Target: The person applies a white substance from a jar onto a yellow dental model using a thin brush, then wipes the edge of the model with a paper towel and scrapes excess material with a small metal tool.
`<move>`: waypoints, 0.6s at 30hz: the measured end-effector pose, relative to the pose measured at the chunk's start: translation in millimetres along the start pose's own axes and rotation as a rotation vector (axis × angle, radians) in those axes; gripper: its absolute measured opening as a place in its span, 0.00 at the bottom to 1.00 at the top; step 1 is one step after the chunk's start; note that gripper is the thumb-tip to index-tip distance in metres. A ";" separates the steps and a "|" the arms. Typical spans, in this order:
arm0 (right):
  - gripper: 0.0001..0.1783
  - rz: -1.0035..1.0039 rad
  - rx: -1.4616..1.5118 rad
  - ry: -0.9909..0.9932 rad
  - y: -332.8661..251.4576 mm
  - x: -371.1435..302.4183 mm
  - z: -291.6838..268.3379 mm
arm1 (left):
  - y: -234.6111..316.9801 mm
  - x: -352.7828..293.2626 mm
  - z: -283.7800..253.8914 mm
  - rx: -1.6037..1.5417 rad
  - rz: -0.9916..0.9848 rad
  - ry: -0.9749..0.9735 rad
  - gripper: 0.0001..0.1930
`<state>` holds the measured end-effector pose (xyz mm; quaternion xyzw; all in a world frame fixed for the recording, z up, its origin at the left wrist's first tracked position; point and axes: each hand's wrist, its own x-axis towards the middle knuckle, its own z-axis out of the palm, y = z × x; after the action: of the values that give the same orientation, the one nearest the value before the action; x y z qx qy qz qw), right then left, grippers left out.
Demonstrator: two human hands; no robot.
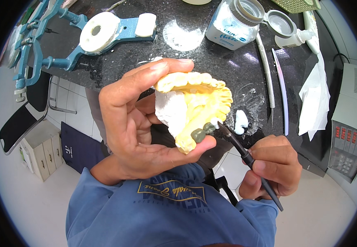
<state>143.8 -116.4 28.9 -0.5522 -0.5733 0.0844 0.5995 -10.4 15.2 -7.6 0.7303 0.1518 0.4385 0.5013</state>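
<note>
My left hand (125,111) is wrapped round a yellow dental cast (201,99) with a white plaster part (170,111), holding it tilted above my lap. Dark green wax teeth (198,135) sit along the cast's near edge, close to my left thumb. Pinched like a pen in my right hand (275,164) is a slim black brush (248,158). Its tip meets the cast beside the green teeth, where a small white patch shows; the exact contact is too small to make out. Just beyond the brush, a white blob of paste (240,122) lies on the dark worktop.
A blue articulator (121,31) with a white plaster mount stands at the far left. An open jar of white powder (234,24) is at the back. On the right lie a metal-handled tool (265,70), a pale stick (281,90), crumpled paper (314,94) and a control box (347,127).
</note>
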 end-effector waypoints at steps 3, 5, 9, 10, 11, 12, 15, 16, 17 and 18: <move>0.13 0.006 0.017 0.014 0.3 -1.2 -0.1 | -0.3 0.6 0.3 0.005 0.008 -0.005 0.50; 0.13 -0.016 0.017 0.033 1.0 -1.5 0.8 | -0.1 0.3 0.8 -0.004 0.002 -0.004 0.50; 0.13 -0.022 0.016 0.027 0.9 -0.4 2.1 | 0.1 0.0 0.2 -0.017 0.000 0.001 0.50; 0.12 -0.019 0.010 0.021 0.3 0.3 2.0 | 0.4 0.4 0.0 -0.013 0.001 -0.002 0.50; 0.12 -0.016 0.004 0.015 0.0 0.7 2.0 | 0.6 0.5 0.0 -0.011 0.001 -0.003 0.50; 0.12 -0.016 0.004 0.016 0.2 0.8 1.7 | 0.7 0.8 -0.2 -0.009 0.002 -0.005 0.50; 0.12 -0.023 0.007 0.000 0.9 0.4 0.9 | 0.6 0.4 -0.5 -0.007 0.001 -0.006 0.50; 0.12 -0.015 0.011 0.008 0.7 -0.6 0.7 | 0.6 0.6 -0.4 -0.001 0.004 -0.008 0.50; 0.12 -0.007 0.015 0.017 0.5 -1.3 0.5 | 0.6 0.6 -0.2 0.002 0.005 -0.009 0.50; 0.12 -0.006 0.014 0.018 0.3 -1.8 0.7 | 0.5 0.7 0.0 0.005 0.007 -0.010 0.50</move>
<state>142.8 -117.2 27.5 -0.5468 -0.5691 0.0816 0.6087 -10.2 15.4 -6.7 0.7343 0.1479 0.4360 0.4989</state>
